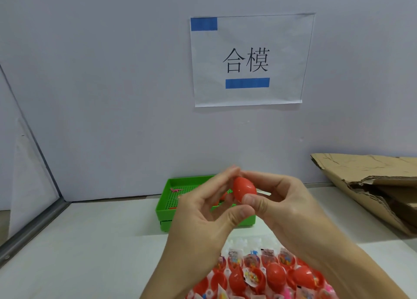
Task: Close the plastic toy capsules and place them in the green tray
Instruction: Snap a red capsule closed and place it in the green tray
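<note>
Running along the far left, a metal-edged clear panel (33, 186) stands on the white table (90, 242). Right of it, against the back wall, sits the green tray (167, 199), stacked on a second green tray, with a small pink piece (175, 189) and some orange bits on its perforated floor. In front of the tray the left hand (203, 219) and the right hand (286, 206) meet around one red capsule (244, 190), held in the air above the tray's near edge. The left grip pinches it between thumb and curled fingers; the right grip pinches it with the thumb on its lower side and fingers behind. Below the wrists lies a holder of red capsules (270, 274), some closed, others showing packets inside. A paper sign (248, 59) hangs on the wall above. Torn cardboard (372, 186) rests on the table at far right.
</note>
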### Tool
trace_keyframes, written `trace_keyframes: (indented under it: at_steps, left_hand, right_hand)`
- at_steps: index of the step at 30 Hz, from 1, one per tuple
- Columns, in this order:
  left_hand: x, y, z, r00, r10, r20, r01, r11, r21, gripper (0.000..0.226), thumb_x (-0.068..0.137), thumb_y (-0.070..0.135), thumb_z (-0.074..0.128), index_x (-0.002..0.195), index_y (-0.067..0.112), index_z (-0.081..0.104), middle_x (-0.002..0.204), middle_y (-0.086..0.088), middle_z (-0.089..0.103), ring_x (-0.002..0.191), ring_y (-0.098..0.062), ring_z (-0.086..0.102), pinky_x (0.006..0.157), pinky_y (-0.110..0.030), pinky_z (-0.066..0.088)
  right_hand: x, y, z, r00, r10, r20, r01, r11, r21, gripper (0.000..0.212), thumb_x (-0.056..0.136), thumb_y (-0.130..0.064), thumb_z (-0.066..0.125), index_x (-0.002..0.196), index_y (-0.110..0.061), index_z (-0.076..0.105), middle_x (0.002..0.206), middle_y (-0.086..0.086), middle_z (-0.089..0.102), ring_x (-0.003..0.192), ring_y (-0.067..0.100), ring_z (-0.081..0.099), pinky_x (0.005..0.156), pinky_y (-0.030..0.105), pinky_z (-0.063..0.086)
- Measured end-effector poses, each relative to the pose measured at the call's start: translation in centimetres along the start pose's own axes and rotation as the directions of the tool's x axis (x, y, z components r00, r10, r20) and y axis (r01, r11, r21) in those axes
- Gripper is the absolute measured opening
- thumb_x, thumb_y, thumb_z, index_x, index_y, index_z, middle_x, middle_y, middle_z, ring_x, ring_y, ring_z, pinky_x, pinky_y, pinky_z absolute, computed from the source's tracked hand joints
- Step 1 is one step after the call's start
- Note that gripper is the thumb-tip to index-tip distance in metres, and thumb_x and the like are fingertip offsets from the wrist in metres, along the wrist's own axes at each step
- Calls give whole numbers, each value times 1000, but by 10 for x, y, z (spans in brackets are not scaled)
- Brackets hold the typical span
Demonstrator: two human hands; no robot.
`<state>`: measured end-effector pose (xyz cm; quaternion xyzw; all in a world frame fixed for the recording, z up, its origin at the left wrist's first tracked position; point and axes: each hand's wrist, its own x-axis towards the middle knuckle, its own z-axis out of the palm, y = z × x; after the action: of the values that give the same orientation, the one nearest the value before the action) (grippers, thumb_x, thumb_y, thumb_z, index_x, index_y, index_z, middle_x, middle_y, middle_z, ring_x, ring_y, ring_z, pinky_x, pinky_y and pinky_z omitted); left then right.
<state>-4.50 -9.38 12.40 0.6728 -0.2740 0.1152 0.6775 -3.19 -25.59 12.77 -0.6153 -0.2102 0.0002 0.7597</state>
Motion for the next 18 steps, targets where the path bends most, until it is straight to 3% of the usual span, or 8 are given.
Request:
trace_keyframes:
  at_steps: [4, 8, 13, 18]
  left_hand:
    - [1, -2, -4, 999, -11, -32, 11, 1000, -5, 46, 61, 22, 80, 104, 36, 76, 124, 14, 68, 118, -4, 62, 89, -18, 54]
    - [0, -1, -6, 996, 73, -49, -69, 995, 75, 45, 67, 15, 75, 106, 36, 74, 122, 13, 69, 110, -6, 67, 86, -18, 55]
    - [-1, -5, -2, 978, 183, -96, -154, 955, 255, 52, 79, -9, 70, 102, 36, 75, 117, 25, 68, 116, 0, 62, 95, -17, 50]
    - [-1, -4, -1, 970, 211, -117, -174, 948, 268, 50, 78, -15, 69, 102, 29, 76, 117, 20, 69, 114, 0, 63, 94, -18, 52]
  right_hand:
    - [0, 1, 2, 1000, 2, 22, -1, 1000, -20, 67, 56, -53, 91, 114, -25, 74, 111, 10, 75, 109, 27, 70, 99, 37, 53]
    - [-1, 0, 5, 995, 9, 101, -13, 999, 36, 58, 63, -45, 89, 112, -17, 75, 110, 15, 75, 109, 31, 70, 93, 34, 55]
    - [-2, 5, 8, 999, -40, 22, 41, 999, -24, 45, 64, -36, 83, 105, -19, 78, 104, 13, 76, 103, 30, 72, 92, 39, 57]
    - [-2, 4, 8, 999, -37, 27, 38, 999, -20, 53, 61, -43, 88, 107, -19, 77, 107, 12, 76, 105, 30, 71, 91, 38, 57]
